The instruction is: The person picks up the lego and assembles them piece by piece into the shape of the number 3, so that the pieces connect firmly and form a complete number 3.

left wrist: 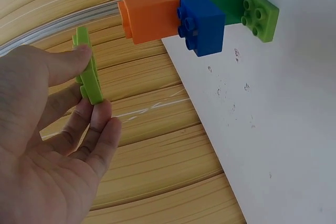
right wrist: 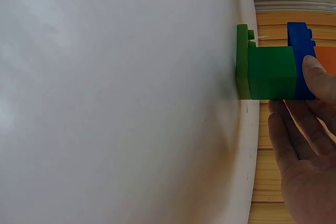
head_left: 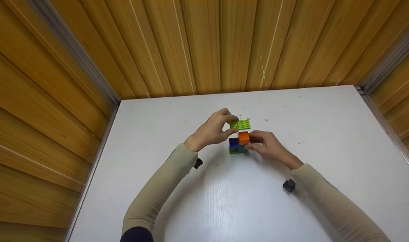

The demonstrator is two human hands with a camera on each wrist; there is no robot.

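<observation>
My left hand (head_left: 215, 127) pinches a flat lime-green toy building plate (left wrist: 89, 69) between thumb and fingers, held in the air near the top of a small brick stack. That stack stands on the white table: a lime-green plate (left wrist: 262, 17) at the bottom, then a dark green brick (right wrist: 271, 72), a blue brick (left wrist: 202, 22) and an orange brick (head_left: 243, 138) on top. With thumb and fingers, my right hand (head_left: 269, 145) grips the stack from the right at the blue brick. In the left wrist view a gap shows between the held plate and the orange brick.
The white table (head_left: 204, 208) runs back to a wood-panelled wall (head_left: 204, 47), with another panelled wall (head_left: 39, 101) along the left. Black wrist cameras hang below both sleeves, one near the right forearm (head_left: 328, 195). Small dark marks dot the tabletop.
</observation>
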